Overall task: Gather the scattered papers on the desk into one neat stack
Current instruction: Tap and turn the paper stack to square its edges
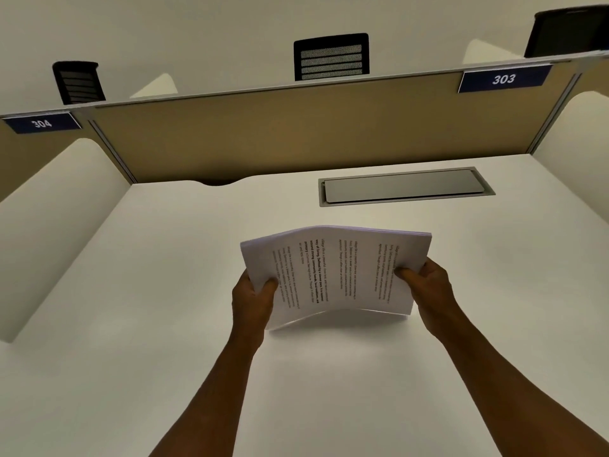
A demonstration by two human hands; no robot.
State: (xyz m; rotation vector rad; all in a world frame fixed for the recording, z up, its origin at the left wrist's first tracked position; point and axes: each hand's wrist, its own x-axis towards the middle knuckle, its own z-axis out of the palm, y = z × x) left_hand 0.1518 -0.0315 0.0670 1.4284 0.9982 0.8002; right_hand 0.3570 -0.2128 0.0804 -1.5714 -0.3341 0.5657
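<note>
Papers bowed between both hands' edge grips, above bare desk.

Stack sits mid-desk, held betw. left hand at its left edge & right hand at its right. Hatch set in desk, far right of stack. Divider along far edge; 3 chairs behind it. Side panels left & right.

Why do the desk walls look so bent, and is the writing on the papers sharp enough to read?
Head view: the wide lens bows the divider; lighting is dim and yellowish; the papers cast a soft shadow on the desk; the print is too small and soft to read.
</note>
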